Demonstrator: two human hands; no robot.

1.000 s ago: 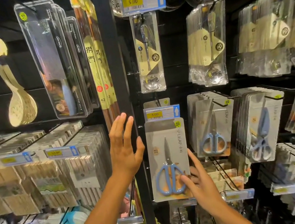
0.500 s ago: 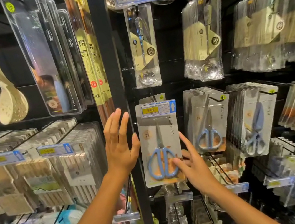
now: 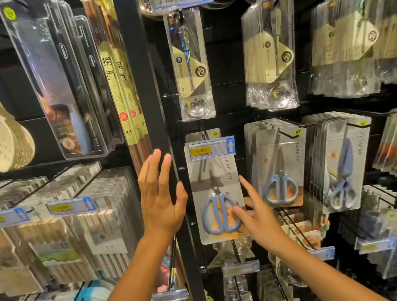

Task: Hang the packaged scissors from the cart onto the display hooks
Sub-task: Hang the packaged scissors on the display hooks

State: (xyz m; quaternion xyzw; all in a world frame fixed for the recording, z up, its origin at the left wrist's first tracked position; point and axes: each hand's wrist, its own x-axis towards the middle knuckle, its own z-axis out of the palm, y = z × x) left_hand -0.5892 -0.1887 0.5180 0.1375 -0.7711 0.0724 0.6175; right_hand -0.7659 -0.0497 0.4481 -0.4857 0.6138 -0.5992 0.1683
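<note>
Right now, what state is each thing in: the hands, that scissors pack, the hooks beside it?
Left hand: open, fingers spread, holding nothing, by the black post.
Right hand: open, fingertips on the scissors pack.
Scissors pack: hanging upright behind its price tag.
Neighbouring scissors hook: full, packs stacked.
Spoon pack: hanging above, nearly alone.

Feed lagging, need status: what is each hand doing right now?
Left hand: open, holding nothing.
Right hand: open, fingertips on the packaged scissors.
</note>
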